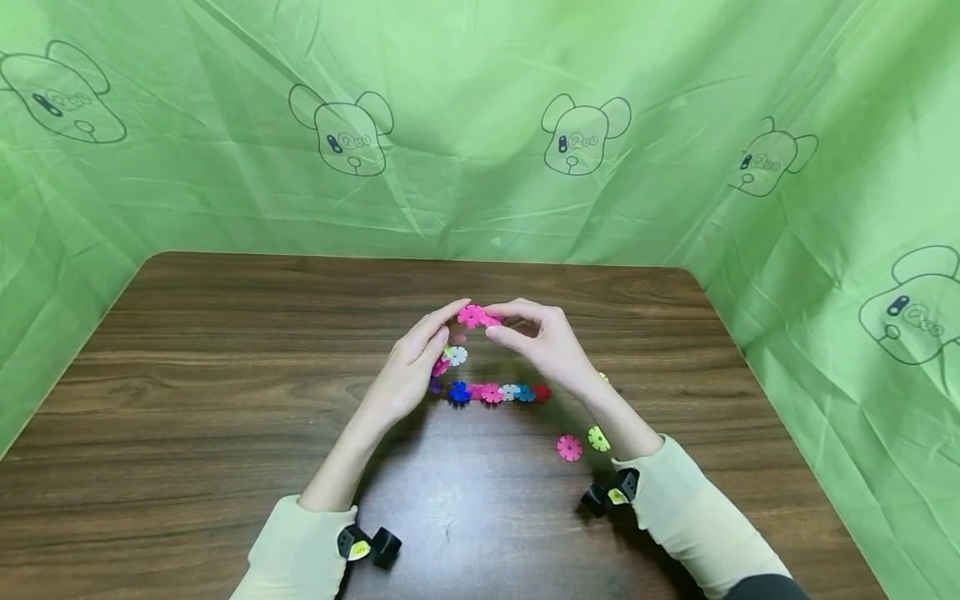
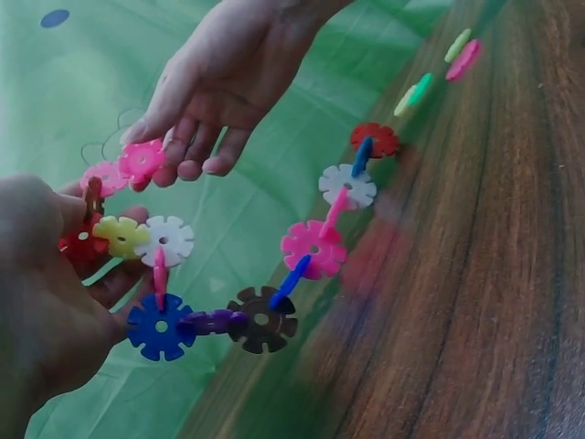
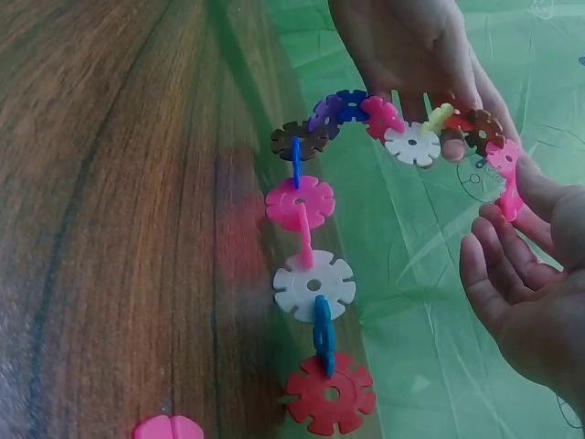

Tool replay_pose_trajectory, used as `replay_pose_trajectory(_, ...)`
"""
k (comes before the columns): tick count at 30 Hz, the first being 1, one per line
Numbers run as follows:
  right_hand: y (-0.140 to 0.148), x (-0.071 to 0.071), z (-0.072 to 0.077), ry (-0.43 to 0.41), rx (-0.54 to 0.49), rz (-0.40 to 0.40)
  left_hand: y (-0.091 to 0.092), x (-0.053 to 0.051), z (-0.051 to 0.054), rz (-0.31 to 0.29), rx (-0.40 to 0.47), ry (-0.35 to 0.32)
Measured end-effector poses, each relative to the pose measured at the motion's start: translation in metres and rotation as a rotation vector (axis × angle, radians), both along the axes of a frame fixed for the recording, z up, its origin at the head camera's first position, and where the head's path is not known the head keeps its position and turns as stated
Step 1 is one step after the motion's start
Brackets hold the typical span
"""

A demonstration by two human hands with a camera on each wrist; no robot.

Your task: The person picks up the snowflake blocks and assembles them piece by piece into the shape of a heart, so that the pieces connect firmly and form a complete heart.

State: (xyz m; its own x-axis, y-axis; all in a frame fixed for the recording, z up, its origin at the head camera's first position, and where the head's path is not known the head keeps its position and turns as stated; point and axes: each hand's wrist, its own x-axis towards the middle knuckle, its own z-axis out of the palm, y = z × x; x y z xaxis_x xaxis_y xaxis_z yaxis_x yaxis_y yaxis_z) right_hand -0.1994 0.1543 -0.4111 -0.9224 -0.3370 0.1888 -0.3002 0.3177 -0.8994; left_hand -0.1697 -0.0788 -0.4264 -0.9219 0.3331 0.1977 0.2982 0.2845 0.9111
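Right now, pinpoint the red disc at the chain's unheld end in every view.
Head: red disc slightly right of centre, below the middle.
Left wrist: red disc right of centre, upper part.
Right wrist: red disc slightly right of centre, near the bottom.
Shared landmark: blue disc joined to it.

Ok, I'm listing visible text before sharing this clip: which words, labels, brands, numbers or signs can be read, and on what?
"Q", then characters too blurred to be sure of: on the bear heads printed on the curtain.
Yellow labels on the wrist cameras: too small to read.
Discs: no readable text.
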Motion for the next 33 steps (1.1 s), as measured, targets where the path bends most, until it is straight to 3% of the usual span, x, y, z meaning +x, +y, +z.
replay_pose_trajectory(6,-0.001,-0.001,0.001,-0.005,-0.004,0.006,0.004,0.002,-0.002,0.004,0.096,-0.008)
replay_pose_trajectory(13,-0.006,0.0,0.002,-0.023,-0.036,0.027,0.011,0.005,-0.001,0.156,0.185,0.012)
replay_pose_trajectory(18,-0.008,0.001,0.003,-0.019,-0.051,0.047,0.014,0.006,0.001,0.184,0.239,-0.012)
replay_pose_trajectory(28,-0.013,0.001,0.004,0.032,-0.046,0.063,0.012,0.004,0.001,0.207,0.22,0.009)
replay_pose_trajectory(33,-0.015,0.0,0.005,0.04,-0.047,0.079,0.011,0.004,0.002,0.189,0.199,0.018)
